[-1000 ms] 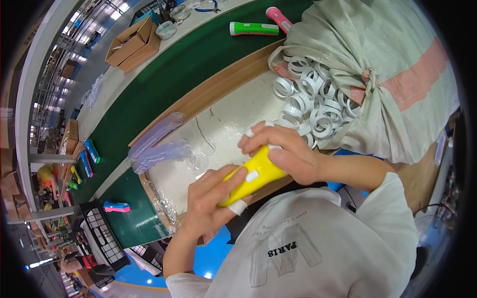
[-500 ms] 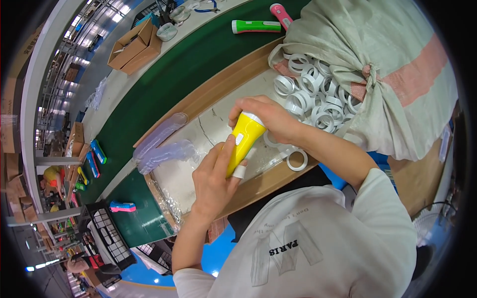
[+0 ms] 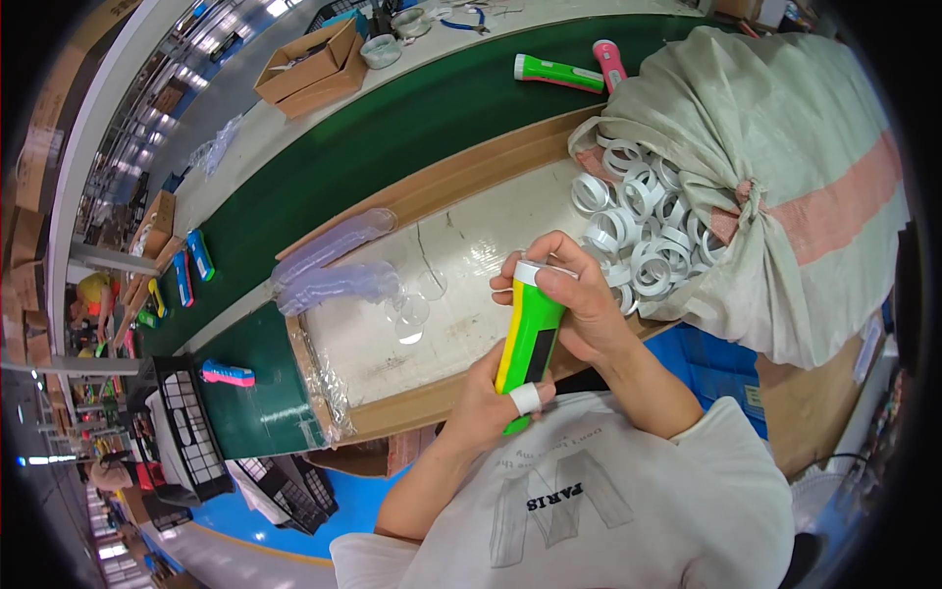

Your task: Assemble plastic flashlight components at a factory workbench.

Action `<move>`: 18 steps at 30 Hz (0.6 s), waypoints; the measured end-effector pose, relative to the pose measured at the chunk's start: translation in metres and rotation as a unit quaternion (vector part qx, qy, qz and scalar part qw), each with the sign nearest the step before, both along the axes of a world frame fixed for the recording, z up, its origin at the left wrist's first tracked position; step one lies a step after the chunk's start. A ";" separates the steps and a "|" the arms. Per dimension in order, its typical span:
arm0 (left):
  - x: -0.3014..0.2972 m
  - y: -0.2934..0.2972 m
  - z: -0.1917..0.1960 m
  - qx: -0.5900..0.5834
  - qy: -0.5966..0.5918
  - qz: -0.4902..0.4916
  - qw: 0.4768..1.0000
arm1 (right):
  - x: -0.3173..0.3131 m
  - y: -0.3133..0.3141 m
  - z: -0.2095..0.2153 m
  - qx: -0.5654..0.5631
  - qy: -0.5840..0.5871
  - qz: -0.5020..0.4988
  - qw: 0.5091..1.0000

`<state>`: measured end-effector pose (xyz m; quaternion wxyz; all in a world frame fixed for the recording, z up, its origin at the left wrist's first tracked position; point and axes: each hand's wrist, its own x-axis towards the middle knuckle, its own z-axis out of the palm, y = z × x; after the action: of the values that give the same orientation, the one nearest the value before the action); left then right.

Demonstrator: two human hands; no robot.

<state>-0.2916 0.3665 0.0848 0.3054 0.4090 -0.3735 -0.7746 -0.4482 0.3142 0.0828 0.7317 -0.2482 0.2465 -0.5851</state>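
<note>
A green and yellow flashlight (image 3: 535,329) with a white ring round its head is held slanting in front of my chest. My left hand (image 3: 479,404) is wrapped round the lower body, a strip of white tape on one finger. At the head end, my right hand (image 3: 587,304) has its fingers and thumb closed round the white rim. A dark rectangular panel shows on the green side. Beyond my right hand lies a heap of white plastic rings (image 3: 648,221). Two sleeves of clear round lenses (image 3: 339,243) lie to the left, with a few loose clear discs (image 3: 410,319) beside them.
A shallow cardboard tray (image 3: 491,147) holds the rings and lenses. On its right slumps a tied woven sack (image 3: 795,187). Behind runs a green conveyor belt (image 3: 392,128) carrying a green flashlight (image 3: 559,74) and a pink one (image 3: 608,65). Black crates (image 3: 191,432) stand at left.
The flashlight has been turned, so its green side shows instead of the yellow one. Both hands have come nearer my body with it. The whole view has shifted a little.
</note>
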 end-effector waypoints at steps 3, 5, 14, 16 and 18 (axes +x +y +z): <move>-0.003 0.026 0.003 0.097 0.164 0.007 0.982 | 0.006 0.008 0.002 -0.050 -0.068 0.020 0.996; -0.004 0.040 0.005 0.123 0.237 -0.009 0.964 | 0.009 0.015 0.003 -0.064 -0.078 0.044 0.994; -0.012 0.062 0.002 0.242 0.533 -0.115 0.802 | 0.025 0.028 -0.017 -0.150 -0.391 0.150 0.895; -0.013 0.062 0.002 0.245 0.554 -0.126 0.786 | 0.023 0.029 -0.018 -0.152 -0.408 0.159 0.886; -0.014 0.061 0.008 0.222 0.491 -0.104 0.836 | 0.017 0.030 -0.016 -0.160 -0.389 0.139 0.897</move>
<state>-0.3060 0.4274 0.0930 0.2675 -0.0098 -0.0330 -0.9629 -0.4308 0.3442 0.0671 0.7935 -0.1460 -0.1914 -0.5590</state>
